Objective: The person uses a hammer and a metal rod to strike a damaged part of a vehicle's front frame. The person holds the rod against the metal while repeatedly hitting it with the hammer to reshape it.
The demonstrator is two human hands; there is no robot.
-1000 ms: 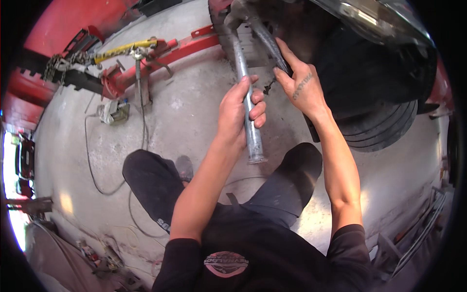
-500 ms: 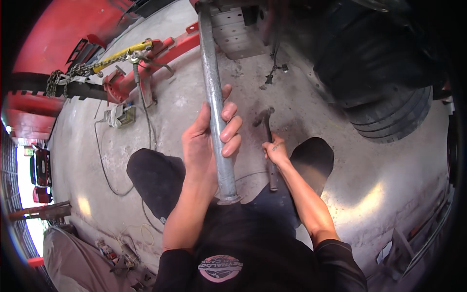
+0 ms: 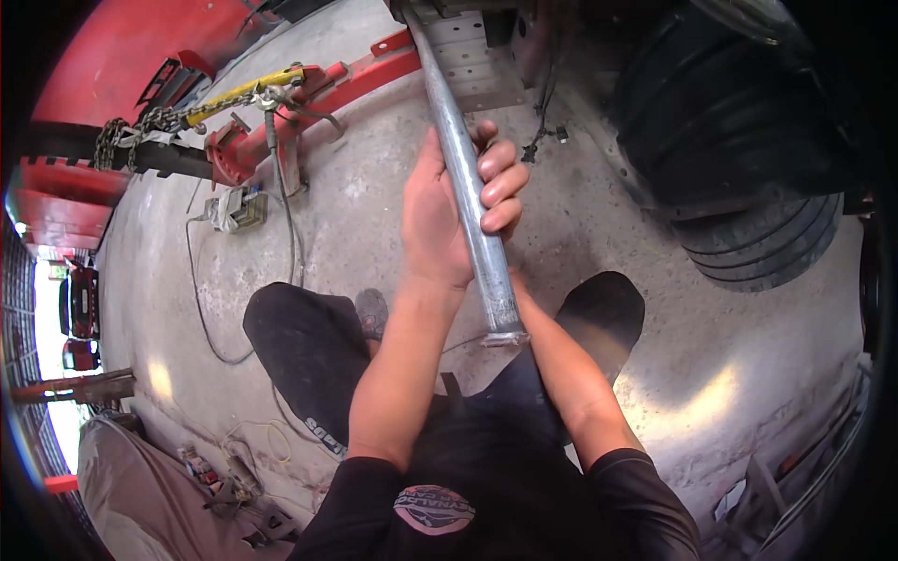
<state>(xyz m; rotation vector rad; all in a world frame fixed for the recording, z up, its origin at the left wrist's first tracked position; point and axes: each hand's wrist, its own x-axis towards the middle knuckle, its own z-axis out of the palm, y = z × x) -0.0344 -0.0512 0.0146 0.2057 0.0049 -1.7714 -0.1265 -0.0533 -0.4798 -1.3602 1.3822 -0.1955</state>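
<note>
A long grey metal pipe (image 3: 486, 266) slants down toward me, its flared end above my lap and its far end at the red frame arm's tip beneath the vehicle. My left hand (image 3: 437, 215) is wrapped round the middle of it, thumb on one side and fingers curled over the other. Behind the pipe's lower part, my right forearm (image 3: 571, 369) reaches up and inward. The pipe and left hand hide my right hand's fingers. The hammer seen earlier cannot be made out for sure; a short dark end (image 3: 451, 383) shows near my lap.
A red steel arm (image 3: 355, 84) with a yellow bar (image 3: 243, 96) and chain (image 3: 117, 145) stands at the far left. A grey cable (image 3: 281, 168) runs over the floor. To the right are a tire (image 3: 767, 248) and a dark wheel-well liner (image 3: 720, 122). A covered item (image 3: 150, 496) lies lower left.
My left hand has moved right and farther away, swinging the pipe's near end to the right. My right hand has shifted left behind the pipe, and the hammer has mostly gone from sight.
</note>
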